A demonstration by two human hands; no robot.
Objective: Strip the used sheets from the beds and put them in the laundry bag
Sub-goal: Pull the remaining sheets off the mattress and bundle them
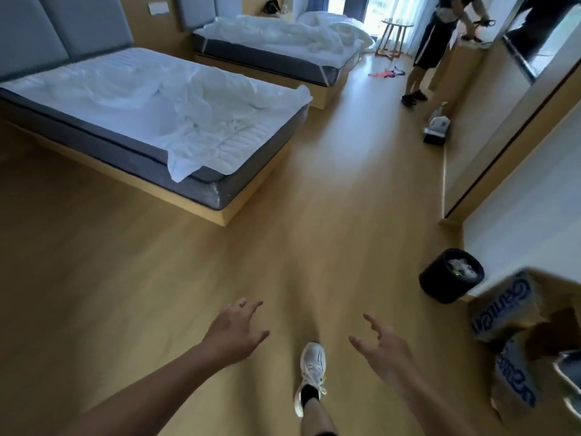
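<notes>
Both hands are empty, fingers spread: the left hand [234, 333] and right hand [382, 344] hang over the smooth wood floor [157, 278]. The rumpled white sheet [176, 108] lies on the near bed [132, 152], well apart. Another sheet [283, 36] covers the far bed. A foot could bump the black bin [437, 284].

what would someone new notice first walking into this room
Probably the crumpled white sheet bunched on the near grey mattress at left, with a second bed under rumpled white bedding behind it. Low in the frame, the person's empty left hand and right hand reach forward over the pale wooden floor, fingers spread. At right stands a round black waste bin, and another person stands far right by the window.
</notes>
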